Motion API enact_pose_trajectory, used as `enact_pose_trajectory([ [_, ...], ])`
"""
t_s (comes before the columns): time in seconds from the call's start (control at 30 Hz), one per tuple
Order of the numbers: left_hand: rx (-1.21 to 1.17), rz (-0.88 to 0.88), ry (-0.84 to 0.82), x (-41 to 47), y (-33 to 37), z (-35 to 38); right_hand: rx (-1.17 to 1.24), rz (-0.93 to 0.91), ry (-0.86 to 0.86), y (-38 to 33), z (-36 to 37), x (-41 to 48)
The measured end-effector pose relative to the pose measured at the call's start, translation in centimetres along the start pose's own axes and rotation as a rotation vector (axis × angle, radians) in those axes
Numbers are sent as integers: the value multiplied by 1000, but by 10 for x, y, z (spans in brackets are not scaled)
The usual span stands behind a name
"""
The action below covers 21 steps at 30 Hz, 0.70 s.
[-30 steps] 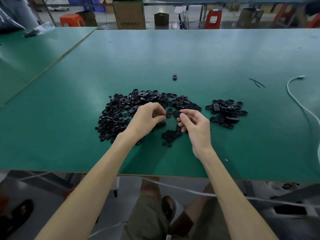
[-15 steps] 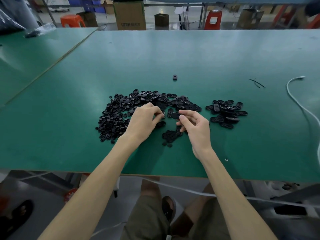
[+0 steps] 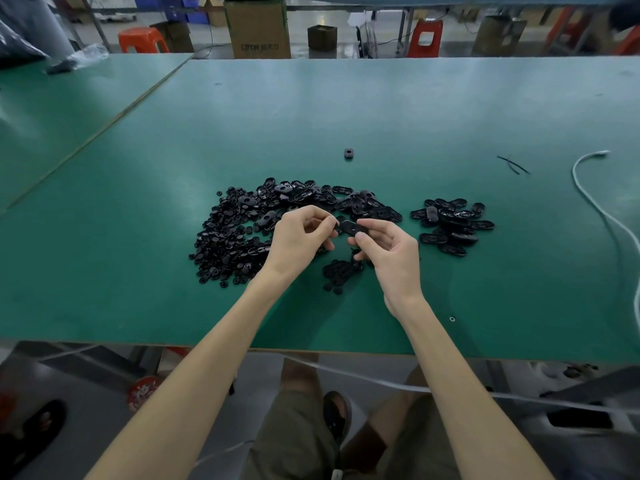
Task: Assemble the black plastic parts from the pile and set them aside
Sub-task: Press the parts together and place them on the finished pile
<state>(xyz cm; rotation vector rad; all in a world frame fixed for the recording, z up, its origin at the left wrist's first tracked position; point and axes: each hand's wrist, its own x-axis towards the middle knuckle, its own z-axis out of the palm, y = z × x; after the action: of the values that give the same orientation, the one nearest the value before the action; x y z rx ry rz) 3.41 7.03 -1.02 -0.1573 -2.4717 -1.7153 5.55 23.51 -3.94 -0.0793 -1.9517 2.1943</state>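
A big pile of small black plastic parts lies on the green table, with oval pieces along its far edge. A smaller heap of oval black pieces sits apart to the right. My right hand pinches a black oval part just above the table. My left hand meets it from the left, fingertips curled against the part's left end; what those fingertips hold is hidden. A little cluster of black bits lies below both hands.
One stray black part lies farther back at the centre. A thin black strip and a white cable lie at the right. A second green table joins on the left. Boxes and stools stand beyond the far edge.
My left hand lifted off the pile and came right to meet the oval part. My right hand held the part and shifted slightly.
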Motion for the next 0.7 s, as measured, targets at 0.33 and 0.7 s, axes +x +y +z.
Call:
enact_pose_trajectory([
  [0.33, -30, 12, -37, -2, 2, 1, 27, 12, 1, -3, 0, -1],
  [0.7, -110, -52, -16, -2, 2, 7, 22, 11, 1, -3, 0, -1],
])
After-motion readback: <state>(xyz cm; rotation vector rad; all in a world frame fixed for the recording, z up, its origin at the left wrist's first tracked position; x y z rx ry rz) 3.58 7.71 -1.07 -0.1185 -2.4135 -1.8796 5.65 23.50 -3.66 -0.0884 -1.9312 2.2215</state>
